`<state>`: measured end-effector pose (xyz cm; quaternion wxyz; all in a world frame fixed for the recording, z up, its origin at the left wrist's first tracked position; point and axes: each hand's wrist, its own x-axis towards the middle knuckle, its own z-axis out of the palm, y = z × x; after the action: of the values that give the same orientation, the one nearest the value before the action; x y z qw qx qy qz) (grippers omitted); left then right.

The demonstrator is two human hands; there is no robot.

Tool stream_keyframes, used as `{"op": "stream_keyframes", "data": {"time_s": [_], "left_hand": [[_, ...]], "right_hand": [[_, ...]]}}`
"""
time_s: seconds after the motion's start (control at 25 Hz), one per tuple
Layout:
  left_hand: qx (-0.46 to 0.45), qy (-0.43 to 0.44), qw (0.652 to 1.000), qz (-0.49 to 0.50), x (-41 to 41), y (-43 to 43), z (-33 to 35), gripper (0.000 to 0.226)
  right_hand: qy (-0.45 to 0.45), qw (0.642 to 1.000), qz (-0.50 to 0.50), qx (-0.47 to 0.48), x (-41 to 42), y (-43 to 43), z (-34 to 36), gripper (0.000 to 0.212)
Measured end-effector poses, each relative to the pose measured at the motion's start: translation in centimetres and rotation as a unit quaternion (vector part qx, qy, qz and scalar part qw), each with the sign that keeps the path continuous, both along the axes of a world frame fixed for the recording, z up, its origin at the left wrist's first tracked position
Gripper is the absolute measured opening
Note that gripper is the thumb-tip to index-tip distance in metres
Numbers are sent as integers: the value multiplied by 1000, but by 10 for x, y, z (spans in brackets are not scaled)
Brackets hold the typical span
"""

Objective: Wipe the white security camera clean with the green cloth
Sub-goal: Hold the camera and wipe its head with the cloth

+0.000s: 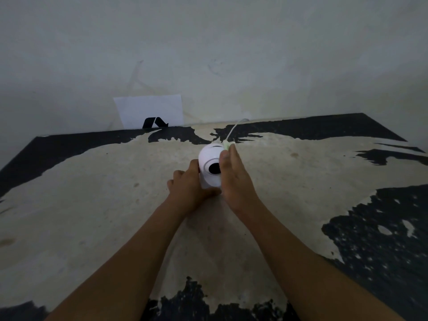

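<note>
The white security camera [210,163] stands on the worn table [92,205] at the middle, its dark round lens facing me. My left hand [188,185] grips its base and left side. My right hand [234,179] lies flat against the camera's right side, fingers together. A pale green cloth [227,145] shows only as a small edge at my right fingertips, pressed to the camera's upper right; the rest is hidden under the hand. A thin white cable [234,129] runs from the camera's back toward the wall.
A white sheet of paper [148,110] with a black mark leans against the grey wall [231,54] behind the table. The tabletop has peeled black paint along its far edge, at the right side and near me.
</note>
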<state>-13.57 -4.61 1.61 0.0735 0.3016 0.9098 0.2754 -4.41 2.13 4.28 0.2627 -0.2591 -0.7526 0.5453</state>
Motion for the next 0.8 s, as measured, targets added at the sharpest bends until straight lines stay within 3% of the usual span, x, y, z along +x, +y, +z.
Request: {"op": "stream_keyframes", "data": {"time_s": [0.08,0.24,0.48,0.64,0.8], "left_hand": [[-3,0,1000,-1,0,-1,-1,88],[2,2,1000,-8,-1,-1,-2,89],[-30,0,1000,2,-2,3,1,88],[-21,5,1000,-6,1,0,0,90],[4,6,1000,3,2,0,-2,84]], "right_hand": [[9,1000,1,30,-5,5,2,62],[-14,1000,14,-19,-1,11,-11,57],[-10,996,16,89,-3,2,3,61],[-67,998,13,-14,-3,16,2,57],[-132,989,31,53,21,15,-22,34]]}}
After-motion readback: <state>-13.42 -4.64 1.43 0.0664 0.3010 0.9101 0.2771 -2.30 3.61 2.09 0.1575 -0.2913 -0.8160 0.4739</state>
